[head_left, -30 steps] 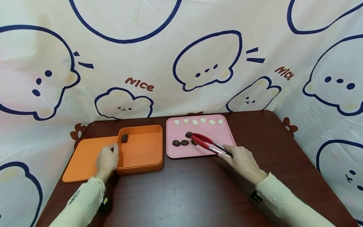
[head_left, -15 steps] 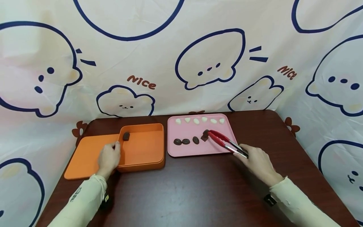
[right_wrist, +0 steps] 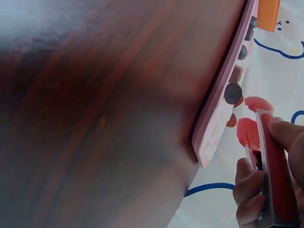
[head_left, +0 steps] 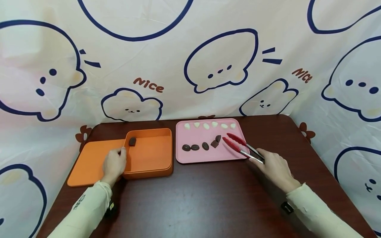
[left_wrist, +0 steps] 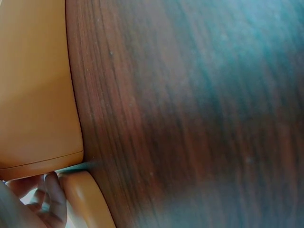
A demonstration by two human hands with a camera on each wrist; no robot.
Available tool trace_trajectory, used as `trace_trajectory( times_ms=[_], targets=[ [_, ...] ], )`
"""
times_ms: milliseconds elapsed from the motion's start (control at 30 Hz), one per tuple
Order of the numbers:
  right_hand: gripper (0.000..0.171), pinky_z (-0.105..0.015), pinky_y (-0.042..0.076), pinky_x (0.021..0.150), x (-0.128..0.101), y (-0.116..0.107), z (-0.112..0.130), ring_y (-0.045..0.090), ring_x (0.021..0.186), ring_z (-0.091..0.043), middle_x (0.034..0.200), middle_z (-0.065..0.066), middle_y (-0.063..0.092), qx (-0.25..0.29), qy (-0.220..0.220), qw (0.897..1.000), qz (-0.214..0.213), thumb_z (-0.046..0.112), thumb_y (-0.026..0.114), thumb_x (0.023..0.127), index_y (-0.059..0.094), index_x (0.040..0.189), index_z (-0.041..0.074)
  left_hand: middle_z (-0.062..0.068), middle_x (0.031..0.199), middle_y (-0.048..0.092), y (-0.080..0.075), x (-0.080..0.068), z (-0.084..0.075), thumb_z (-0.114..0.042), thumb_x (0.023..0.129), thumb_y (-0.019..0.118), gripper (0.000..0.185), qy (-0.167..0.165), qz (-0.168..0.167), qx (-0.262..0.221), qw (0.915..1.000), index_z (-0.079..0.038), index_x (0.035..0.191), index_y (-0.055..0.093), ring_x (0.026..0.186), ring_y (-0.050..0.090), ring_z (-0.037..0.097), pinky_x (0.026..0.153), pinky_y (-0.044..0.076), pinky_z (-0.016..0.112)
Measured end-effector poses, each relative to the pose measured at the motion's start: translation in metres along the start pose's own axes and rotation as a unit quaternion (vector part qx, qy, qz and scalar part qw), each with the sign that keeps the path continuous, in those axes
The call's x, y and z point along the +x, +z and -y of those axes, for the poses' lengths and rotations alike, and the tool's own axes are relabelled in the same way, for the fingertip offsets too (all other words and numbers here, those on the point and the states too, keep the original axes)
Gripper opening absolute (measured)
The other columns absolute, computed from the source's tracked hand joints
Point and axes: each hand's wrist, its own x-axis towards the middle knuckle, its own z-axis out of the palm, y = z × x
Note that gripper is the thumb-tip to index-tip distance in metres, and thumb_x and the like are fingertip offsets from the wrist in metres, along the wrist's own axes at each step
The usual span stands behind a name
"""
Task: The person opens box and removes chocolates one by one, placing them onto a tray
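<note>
My right hand (head_left: 275,167) holds a pair of red-tipped tongs (head_left: 242,148) over the right part of the pink tray (head_left: 190,158). The tong tips stand apart with nothing between them. Just left of them, a dark chocolate (head_left: 218,138) lies against a square chocolate (head_left: 214,144). Further left on the tray are a round-topped chocolate (head_left: 205,146) and two oval ones. My left hand (head_left: 114,164) grips the left wall of the orange box (head_left: 148,155); its fingers (left_wrist: 56,197) show partly in the left wrist view. One dark chocolate (head_left: 132,141) rests inside the box, at the back left.
Several small white pieces (head_left: 206,126) line the tray's far side. A flat orange lid (head_left: 89,162) lies left of the box, under my left hand. Behind the dark wooden table (head_left: 190,198) hangs a patterned cloth (head_left: 172,66).
The tongs carried a chocolate rightward, set it beside the square one, then opened and drew back to the right. My left hand has stayed at the box wall.
</note>
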Motion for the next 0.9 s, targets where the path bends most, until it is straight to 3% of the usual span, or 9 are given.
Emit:
trace_trajectory(
  times_ms=[167, 567, 733, 900],
  targets=[
    [0.031, -0.031, 0.034, 0.049, 0.007, 0.004, 0.007, 0.044, 0.058, -0.016, 0.066, 0.000, 0.050, 0.003, -0.014, 1.000, 0.001, 0.037, 0.073, 0.092, 0.066, 0.105, 0.009, 0.003, 0.058, 0.048, 0.001, 0.000, 0.000, -0.043, 0.108, 0.028, 0.057, 0.004, 0.001, 0.004, 1.0000, -0.012, 0.067, 0.053, 0.054, 0.047, 0.023, 0.050, 0.034, 0.033],
    [0.024, -0.032, 0.035, 0.047, 0.027, 0.009, 0.031, 0.045, 0.054, -0.017, 0.062, -0.001, 0.049, -0.008, -0.008, 1.000, 0.013, 0.032, 0.072, 0.093, 0.067, 0.101, 0.010, 0.003, 0.057, 0.048, 0.001, 0.000, 0.001, -0.042, 0.108, 0.028, 0.057, 0.006, 0.003, 0.006, 1.0000, -0.007, 0.079, 0.062, 0.052, 0.047, 0.022, 0.050, 0.034, 0.033],
    [0.023, -0.033, 0.036, 0.047, 0.023, 0.006, 0.028, 0.048, 0.055, -0.018, 0.065, -0.002, 0.057, -0.019, -0.003, 1.000, 0.010, 0.031, 0.071, 0.094, 0.070, 0.101, 0.009, 0.003, 0.055, 0.046, 0.002, -0.001, 0.003, -0.042, 0.108, 0.027, 0.057, 0.002, 0.015, 0.001, 0.9999, -0.008, 0.074, 0.057, 0.051, 0.046, 0.023, 0.049, 0.035, 0.033],
    [0.023, -0.032, 0.034, 0.046, 0.015, -0.001, 0.019, 0.046, 0.054, -0.017, 0.062, 0.000, 0.053, -0.025, -0.002, 1.000, 0.018, 0.032, 0.070, 0.095, 0.070, 0.100, 0.010, 0.004, 0.059, 0.049, 0.001, 0.001, 0.002, -0.043, 0.108, 0.028, 0.057, 0.002, 0.008, 0.006, 0.9999, -0.007, 0.085, 0.065, 0.055, 0.048, 0.023, 0.052, 0.034, 0.033]
  ],
)
